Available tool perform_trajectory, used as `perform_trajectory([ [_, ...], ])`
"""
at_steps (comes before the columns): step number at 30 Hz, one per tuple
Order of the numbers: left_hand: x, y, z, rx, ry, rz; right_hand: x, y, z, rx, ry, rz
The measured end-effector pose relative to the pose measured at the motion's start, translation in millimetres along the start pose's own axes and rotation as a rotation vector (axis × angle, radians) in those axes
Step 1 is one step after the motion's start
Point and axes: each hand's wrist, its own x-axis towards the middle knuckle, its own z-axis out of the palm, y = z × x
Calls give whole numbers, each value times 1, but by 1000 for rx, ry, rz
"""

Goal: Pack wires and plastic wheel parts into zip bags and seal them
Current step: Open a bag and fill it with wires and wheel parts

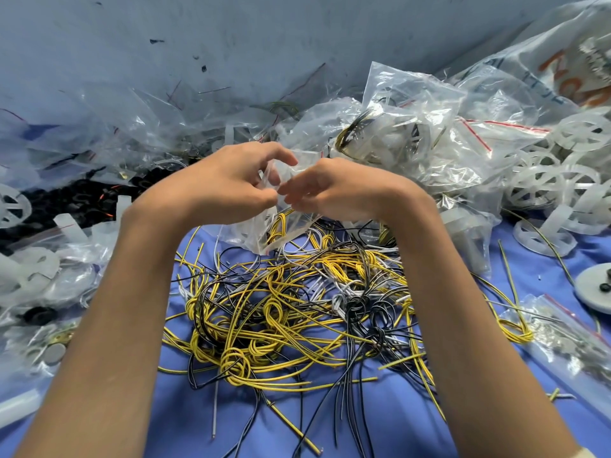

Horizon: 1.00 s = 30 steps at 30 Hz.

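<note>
Grip of the left hand: fingers bent, thumb and forefinger pinching the top edge of a clear zip bag.
Grip of the right hand: fingers curled inward, their tips pinching the same edge, just beside the left thumb.
Zip bag: hangs from both hands above the middle of the table, its lower corner touching the wire pile.
Bag contents: a yellow wire bundle shows through the plastic; whether a wheel part is inside cannot be told.
Bag mouth: hidden between the fingertips, so open or sealed cannot be told.
Wire pile: loose yellow, black and white wires, some knotted into loops, spread across the middle between the forearms.
Plastic wheels: translucent spoked ones heaped near the right edge.
Filled bags: crumpled heap toward the far edge, behind the hands.
Black parts: small dark pieces near the left edge, too blurred to identify.
Cut off: a grey disc at the right edge, only partly in view.
</note>
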Motion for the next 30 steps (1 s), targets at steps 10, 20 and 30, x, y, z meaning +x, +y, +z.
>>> perform_trajectory([
  [10, 0, -6, 0, 63, 36, 23, -13, 24, -18, 248, 113, 53],
  [20, -3, -2, 0, 105, -6, 28, -16, 31, -13, -31, -36, 208],
  [30, -3, 1, 0, 114, -55, -14, 0, 44, 10, -236, -295, 378],
])
